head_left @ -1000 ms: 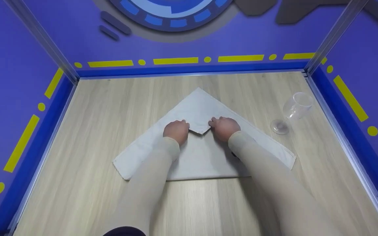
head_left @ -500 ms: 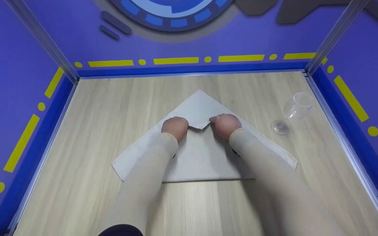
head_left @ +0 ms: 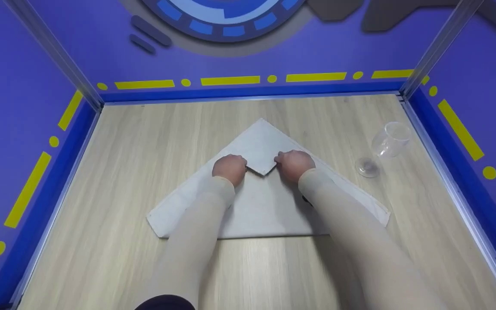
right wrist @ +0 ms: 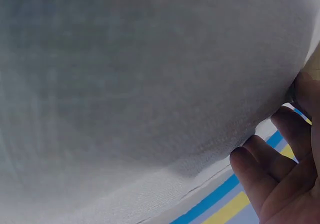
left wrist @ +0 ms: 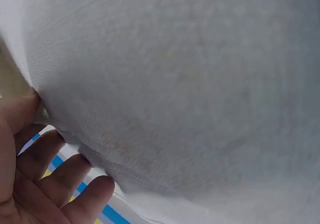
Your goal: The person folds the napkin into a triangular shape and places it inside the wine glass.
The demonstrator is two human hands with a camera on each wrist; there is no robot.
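Note:
A white cloth napkin (head_left: 265, 206) lies folded on the table, its peak pointing to the back wall and a long straight edge toward the person. At its middle a small flap folds down to a point. My left hand (head_left: 230, 169) pinches the left edge of that flap between thumb and forefinger. On the opposite side my right hand (head_left: 295, 165) pinches the right edge. Both wrist views are mostly filled by the white fabric; the left hand's fingers (left wrist: 75, 176) and the right hand's fingers (right wrist: 265, 159) show at its edge, the remaining fingers loosely bent.
A clear wine glass (head_left: 390, 140) stands at the right of the wooden table (head_left: 123, 172), beyond the napkin's right corner. Blue-purple panels with yellow marks wall in the back and both sides. Metal rails (head_left: 454, 185) run along the table's edges.
Both hands keep hold of the flap. They shifted slightly away from the person with it, then slightly back; the flap's tip rose and came down again. The glass stays put.

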